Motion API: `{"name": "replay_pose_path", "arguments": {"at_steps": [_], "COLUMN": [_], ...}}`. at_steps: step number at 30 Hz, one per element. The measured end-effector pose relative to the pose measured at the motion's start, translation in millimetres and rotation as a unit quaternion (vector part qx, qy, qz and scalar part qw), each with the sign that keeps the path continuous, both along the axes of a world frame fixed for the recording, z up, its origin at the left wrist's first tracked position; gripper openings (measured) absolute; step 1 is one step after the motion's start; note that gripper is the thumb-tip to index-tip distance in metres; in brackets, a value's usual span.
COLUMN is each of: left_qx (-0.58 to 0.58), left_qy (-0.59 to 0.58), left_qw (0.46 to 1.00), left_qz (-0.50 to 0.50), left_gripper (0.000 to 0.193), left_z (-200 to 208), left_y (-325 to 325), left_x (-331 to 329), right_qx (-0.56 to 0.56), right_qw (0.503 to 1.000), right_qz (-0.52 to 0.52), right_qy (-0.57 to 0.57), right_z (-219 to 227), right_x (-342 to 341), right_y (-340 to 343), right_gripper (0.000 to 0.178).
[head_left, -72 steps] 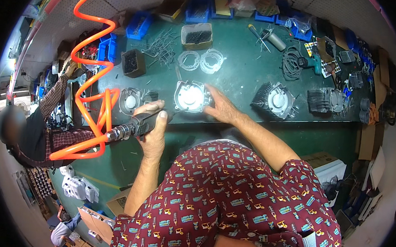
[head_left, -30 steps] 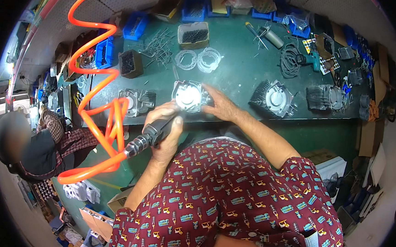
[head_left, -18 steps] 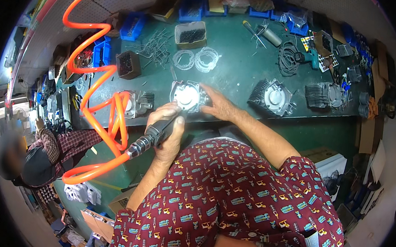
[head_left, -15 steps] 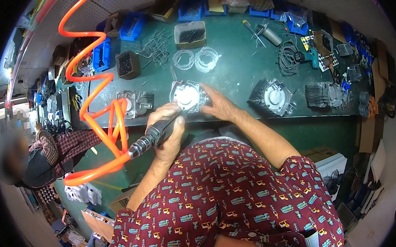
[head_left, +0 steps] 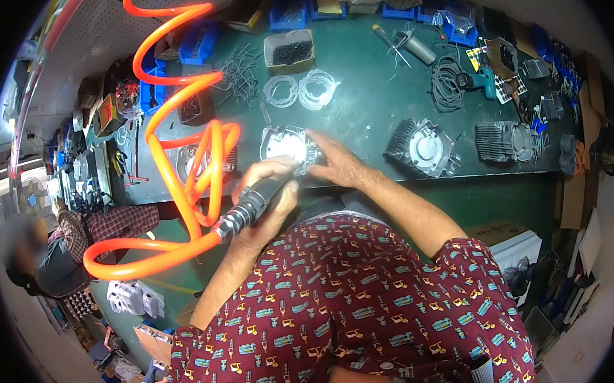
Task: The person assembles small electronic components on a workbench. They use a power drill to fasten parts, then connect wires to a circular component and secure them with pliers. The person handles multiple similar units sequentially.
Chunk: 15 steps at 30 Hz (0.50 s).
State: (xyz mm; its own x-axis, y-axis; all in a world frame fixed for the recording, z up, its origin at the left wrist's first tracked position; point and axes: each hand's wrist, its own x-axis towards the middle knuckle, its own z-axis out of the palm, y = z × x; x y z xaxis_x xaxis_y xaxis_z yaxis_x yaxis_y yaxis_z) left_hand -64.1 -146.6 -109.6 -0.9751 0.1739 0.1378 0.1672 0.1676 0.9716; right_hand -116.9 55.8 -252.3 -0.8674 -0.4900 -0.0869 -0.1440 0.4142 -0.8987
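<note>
Both hands work: left hand (head_left: 267, 196) clasps air tool (head_left: 252, 205), right hand (head_left: 337, 166) steadies casting (head_left: 287, 146).

1. The left hand (head_left: 268, 189) is curled into a closed fist-like grip, its fingers (head_left: 273, 169) wrapped round and the thumb lying along the side.
2. The left forearm rises from the lower edge, bare, bent at the elbow and angled up and to the right.
3. The right hand (head_left: 337, 166) lies flat and palm down, fingers spread and pointing left, holding nothing.
4. The right forearm runs from the short patterned sleeve diagonally up and left, bare, nearly straight.
5. The two hands sit close together, just apart.
</note>
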Motion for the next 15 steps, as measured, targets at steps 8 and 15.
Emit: {"name": "replay_pose_path", "arguments": {"at_steps": [8,15], "left_qx": [0.067,0.063], "left_qy": [0.033,0.056], "left_qw": [0.996,0.994], "left_qz": [0.040,0.066], "left_gripper": [0.022,0.024], "left_z": [-16.0,-10.0], "left_y": [2.5,6.0], "left_x": [-6.9,-0.6], "right_qx": [0.007,0.008], "right_qw": [1.000,1.000], "right_qz": [-0.007,-0.011], "right_qy": [0.018,0.022], "right_z": [-1.6,1.5], "right_x": [0.4,2.0], "right_y": [-2.0,-5.3], "right_gripper": [0.087,0.088]}}
